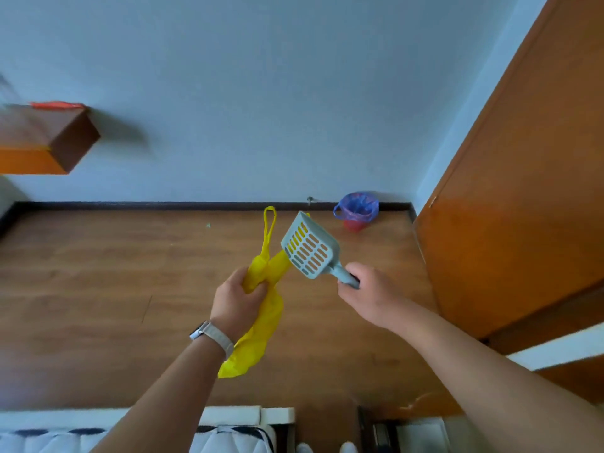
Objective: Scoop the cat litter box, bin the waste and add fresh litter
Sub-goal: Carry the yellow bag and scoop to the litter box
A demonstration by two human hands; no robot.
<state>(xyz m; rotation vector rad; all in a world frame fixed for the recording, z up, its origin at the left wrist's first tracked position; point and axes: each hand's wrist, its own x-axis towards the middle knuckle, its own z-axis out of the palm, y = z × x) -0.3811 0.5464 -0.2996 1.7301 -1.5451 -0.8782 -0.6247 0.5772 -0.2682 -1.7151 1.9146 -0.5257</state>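
My left hand point(237, 297) grips a crumpled yellow plastic bag point(261, 325) by its middle; one handle loop sticks up and the rest hangs past my wrist. My right hand point(369, 289) holds the handle of a pale blue-grey slotted litter scoop point(309, 251), whose empty head points up and to the left, touching the bag. A small red bin point(356, 212) lined with a blue bag stands on the floor against the far wall, beyond the scoop. No litter box is in view.
Brown wooden floor point(130, 289) spreads ahead to a pale wall with a dark skirting. An orange wooden door point(523, 191) stands at the right. A brown box-shaped shelf point(49, 138) juts in at the left. White furniture edges point(248, 416) lie at the bottom.
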